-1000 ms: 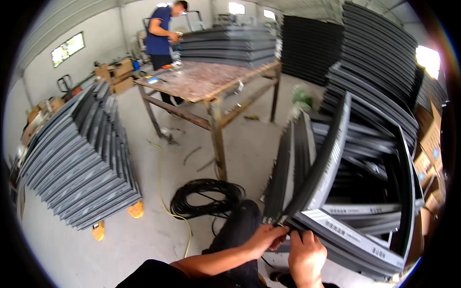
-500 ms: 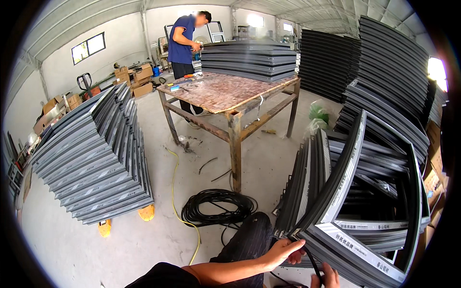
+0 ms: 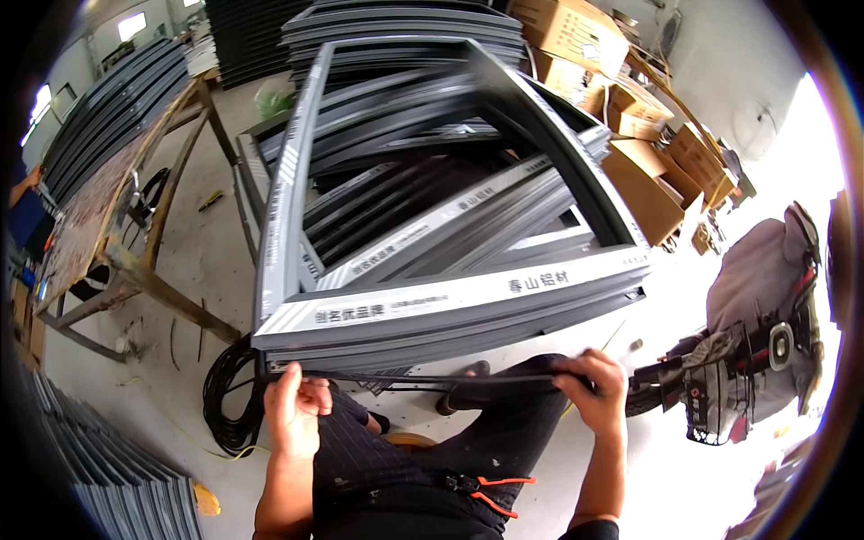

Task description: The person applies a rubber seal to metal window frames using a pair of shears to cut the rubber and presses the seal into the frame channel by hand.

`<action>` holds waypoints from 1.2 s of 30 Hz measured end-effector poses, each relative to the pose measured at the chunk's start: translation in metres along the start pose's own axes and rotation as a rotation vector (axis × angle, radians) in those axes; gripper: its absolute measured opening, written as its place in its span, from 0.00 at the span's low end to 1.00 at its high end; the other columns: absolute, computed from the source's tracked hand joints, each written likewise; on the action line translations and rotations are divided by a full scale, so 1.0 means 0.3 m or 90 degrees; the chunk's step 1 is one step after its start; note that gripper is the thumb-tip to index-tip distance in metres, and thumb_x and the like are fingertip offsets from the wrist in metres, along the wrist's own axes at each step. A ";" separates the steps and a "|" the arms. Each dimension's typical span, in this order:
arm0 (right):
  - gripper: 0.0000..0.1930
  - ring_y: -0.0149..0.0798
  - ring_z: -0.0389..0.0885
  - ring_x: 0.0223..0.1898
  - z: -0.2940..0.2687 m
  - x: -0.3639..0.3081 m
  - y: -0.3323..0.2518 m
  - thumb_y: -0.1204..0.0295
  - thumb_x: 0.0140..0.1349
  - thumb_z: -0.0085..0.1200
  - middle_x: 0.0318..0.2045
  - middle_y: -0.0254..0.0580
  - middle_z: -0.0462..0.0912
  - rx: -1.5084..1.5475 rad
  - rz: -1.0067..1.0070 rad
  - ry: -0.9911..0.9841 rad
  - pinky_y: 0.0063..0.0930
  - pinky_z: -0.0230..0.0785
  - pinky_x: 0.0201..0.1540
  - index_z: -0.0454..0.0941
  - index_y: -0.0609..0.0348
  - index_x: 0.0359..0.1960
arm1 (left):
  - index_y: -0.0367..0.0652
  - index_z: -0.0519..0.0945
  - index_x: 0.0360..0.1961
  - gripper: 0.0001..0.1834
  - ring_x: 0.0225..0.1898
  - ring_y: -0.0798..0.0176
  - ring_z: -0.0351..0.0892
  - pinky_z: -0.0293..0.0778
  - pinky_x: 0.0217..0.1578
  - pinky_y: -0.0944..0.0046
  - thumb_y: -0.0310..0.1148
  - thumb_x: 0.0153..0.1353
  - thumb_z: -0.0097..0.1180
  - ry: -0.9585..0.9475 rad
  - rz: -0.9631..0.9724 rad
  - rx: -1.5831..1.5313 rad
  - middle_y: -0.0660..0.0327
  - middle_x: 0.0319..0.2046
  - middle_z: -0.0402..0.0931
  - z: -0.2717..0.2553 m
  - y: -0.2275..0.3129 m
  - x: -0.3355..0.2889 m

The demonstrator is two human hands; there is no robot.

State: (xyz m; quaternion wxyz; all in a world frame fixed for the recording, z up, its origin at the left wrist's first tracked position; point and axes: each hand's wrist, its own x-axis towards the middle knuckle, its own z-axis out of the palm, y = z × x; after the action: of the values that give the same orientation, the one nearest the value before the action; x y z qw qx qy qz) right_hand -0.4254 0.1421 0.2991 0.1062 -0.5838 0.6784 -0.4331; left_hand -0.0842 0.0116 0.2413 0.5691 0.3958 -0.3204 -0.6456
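A grey metal window frame [image 3: 423, 304] with white-labelled bars lies tilted on a pile of similar frames in front of me. Along its near side stretches a thin black rubber strip [image 3: 432, 382]. My left hand [image 3: 292, 418] is closed on the strip's left end, thumb up, just under the frame's near left corner. At the right, my right hand [image 3: 594, 387] grips the strip's other end, fingers wrapped round it, below the near right corner. Pliers [image 3: 463, 483] with orange handles lie on my lap.
Left stands a worktable [image 3: 94, 220] with stacked frames; a person's arm [image 3: 29, 184] shows beyond it. A black cable coil [image 3: 220, 396] lies on the floor by my left hand. Another frame stack [image 3: 117, 468] is lower left. Cardboard boxes [image 3: 576, 36] and a scooter [image 3: 765, 346] are right.
My view has swung right, toward the frame pile. My hands, close together at the frame corner before, are now wide apart, with the strip drawn out between them.
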 end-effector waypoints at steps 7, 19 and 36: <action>0.11 0.40 0.75 0.27 0.045 0.095 -0.039 0.81 0.41 0.64 0.25 0.39 0.76 -0.120 -0.138 0.106 0.29 0.68 0.30 0.82 0.60 0.30 | 0.39 0.75 0.26 0.19 0.15 0.66 0.69 0.62 0.17 0.68 0.44 0.65 0.51 -0.032 -0.036 0.020 0.57 0.16 0.74 -0.003 0.039 0.023; 0.11 0.45 0.78 0.35 0.063 0.142 -0.017 0.85 0.40 0.60 0.30 0.41 0.79 -0.185 -0.165 0.118 0.34 0.72 0.39 0.81 0.62 0.29 | 0.36 0.77 0.27 0.20 0.16 0.65 0.69 0.63 0.18 0.67 0.44 0.65 0.51 -0.041 -0.038 0.025 0.58 0.16 0.74 0.022 0.041 0.021; 0.09 0.45 0.73 0.22 0.157 0.031 -0.368 0.80 0.41 0.60 0.23 0.45 0.76 0.133 -0.316 -0.296 0.35 0.66 0.25 0.80 0.63 0.29 | 0.46 0.68 0.59 0.27 0.55 0.53 0.68 0.62 0.54 0.50 0.40 0.60 0.59 -0.551 0.513 0.507 0.52 0.51 0.70 0.123 0.190 -0.225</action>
State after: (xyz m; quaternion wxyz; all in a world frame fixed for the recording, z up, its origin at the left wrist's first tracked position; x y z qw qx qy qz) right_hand -0.3203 0.1184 0.3526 0.2084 -0.8000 0.4257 -0.3679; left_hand -0.0864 0.0684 0.3182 0.3975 0.1328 -0.8504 -0.3182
